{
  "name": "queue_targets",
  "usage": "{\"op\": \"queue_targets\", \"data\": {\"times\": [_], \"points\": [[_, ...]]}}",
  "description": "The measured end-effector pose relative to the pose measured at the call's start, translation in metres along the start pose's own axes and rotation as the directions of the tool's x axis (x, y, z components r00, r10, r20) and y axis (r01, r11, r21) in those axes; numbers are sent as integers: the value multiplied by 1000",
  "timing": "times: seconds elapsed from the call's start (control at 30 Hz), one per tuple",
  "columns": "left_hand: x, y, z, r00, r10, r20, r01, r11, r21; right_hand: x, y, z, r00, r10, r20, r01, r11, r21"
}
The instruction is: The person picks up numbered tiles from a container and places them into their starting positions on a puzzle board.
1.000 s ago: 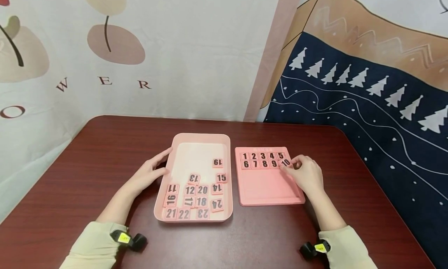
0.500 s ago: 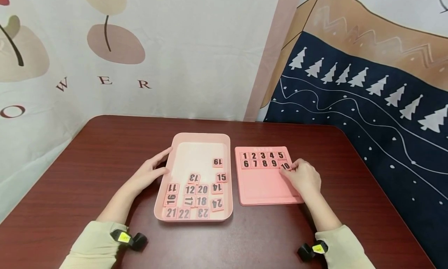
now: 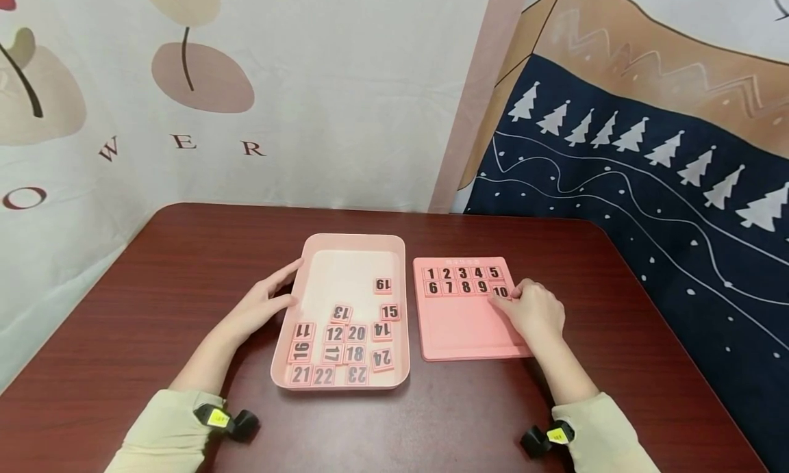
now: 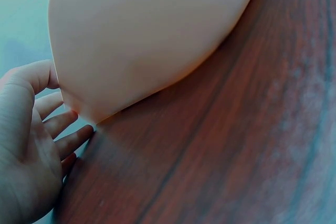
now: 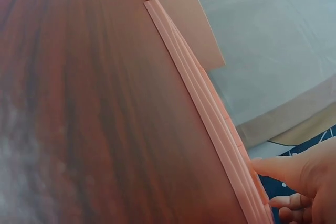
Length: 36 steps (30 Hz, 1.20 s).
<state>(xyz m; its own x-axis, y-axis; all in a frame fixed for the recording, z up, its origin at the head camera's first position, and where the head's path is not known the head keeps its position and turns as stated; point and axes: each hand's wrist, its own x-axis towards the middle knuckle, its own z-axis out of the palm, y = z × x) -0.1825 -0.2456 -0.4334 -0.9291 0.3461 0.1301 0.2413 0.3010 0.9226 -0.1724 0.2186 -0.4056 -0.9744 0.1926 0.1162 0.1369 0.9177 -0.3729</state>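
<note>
A shallow pink tray [image 3: 345, 267] lies left of the middle, with several number tiles [image 3: 335, 334] in it, some turned sideways or upside down. My left hand [image 3: 261, 305] rests against the tray's left wall, fingers and thumb spread and fairly straight. To the right lies a pink number board [image 3: 468, 333], whose top two rows carry tiles 1 to 9 in order. At the right end of its second row, my right hand [image 3: 536, 312] pinches the number 10 tile [image 3: 501, 292] by thumb and forefinger. The tile sits slightly below its row. In the right wrist view, the thumb [image 5: 278, 171] touches the board's edge region.
Tray and board stand side by side on a dark red-brown wooden table [image 3: 431, 425], a narrow gap between them. Patterned cloths [image 3: 345, 103] hang behind the table and at its right. Each sleeve [image 3: 163, 428] bears a small black wrist camera [image 3: 243, 425].
The number 10 tile, tilted a second ago, has turned straighter and shifted slightly down and left under my right fingers. The right hand moved a little left and down; the left hand stays put.
</note>
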Motion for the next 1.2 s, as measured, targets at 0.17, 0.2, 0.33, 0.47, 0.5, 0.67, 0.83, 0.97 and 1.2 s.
{"op": "queue_targets", "data": {"times": [0.17,0.2,0.33,0.47,0.5,0.67,0.83,0.97,1.2], "points": [[0,0,0,1000,0,-3,0,1000,-11,1,2,-4,999,-32,25,31,999,18],[0,-1,0,1000,-1,-4,1,1000,-13,1,2,-4,999,-37,31,36,999,27],[1,-1,0,1000,1,-2,-1,1000,-16,5,5,-3,997,-67,28,65,996,67],[0,1,0,1000,1,-1,-1,1000,-12,8,8,-1,996,-85,14,83,992,98],[0,1,0,1000,-1,-1,1,1000,-13,9,8,-1,996,-85,15,83,991,103],[0,2,0,1000,-9,-3,9,1000,-10,8,6,-2,995,-100,0,100,989,108],[-1,2,0,1000,-14,-5,14,1000,-1,2,-11,-9,979,-196,-62,203,967,150],[-1,1,-1,1000,-12,-8,12,1000,6,-6,-39,-10,941,-328,-86,339,904,261],[0,1,0,1000,-14,-8,14,1000,11,-26,-96,-2,838,-543,-52,514,755,407]]}}
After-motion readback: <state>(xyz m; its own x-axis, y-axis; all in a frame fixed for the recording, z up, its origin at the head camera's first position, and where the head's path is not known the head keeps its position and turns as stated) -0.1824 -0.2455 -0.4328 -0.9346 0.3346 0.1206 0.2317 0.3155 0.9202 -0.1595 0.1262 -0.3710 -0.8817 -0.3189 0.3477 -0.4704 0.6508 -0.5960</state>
